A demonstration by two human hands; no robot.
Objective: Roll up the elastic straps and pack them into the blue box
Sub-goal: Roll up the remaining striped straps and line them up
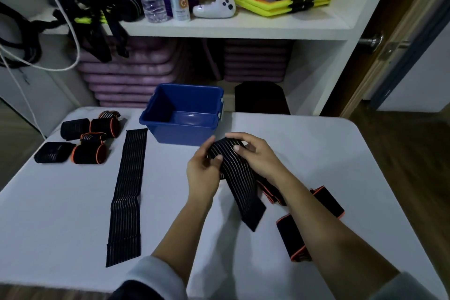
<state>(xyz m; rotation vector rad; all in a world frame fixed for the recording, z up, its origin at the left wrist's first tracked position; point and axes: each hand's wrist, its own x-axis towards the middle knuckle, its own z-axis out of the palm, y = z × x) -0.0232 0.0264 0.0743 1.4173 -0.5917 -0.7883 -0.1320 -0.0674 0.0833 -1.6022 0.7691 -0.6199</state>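
A black striped elastic strap [237, 178] is held just above the white table [73, 202], partly rolled at its top end, its loose tail hanging toward me. My left hand [203, 170] pinches the roll's left side. My right hand [253, 153] curls over the roll's right side. The blue box [185, 126] stands just behind my hands with nothing visible inside. A second striped strap [129, 197] lies flat and unrolled to the left. Several rolled straps [90, 139] sit at the table's far left. An orange-edged strap [295, 238] lies under my right forearm.
A white shelf [219, 27] behind the table carries bottles, a white controller [215, 7] and orange and yellow frames. Purple mats are stacked under the shelf. A black chair back [261, 97] stands behind the table. A door is at the right.
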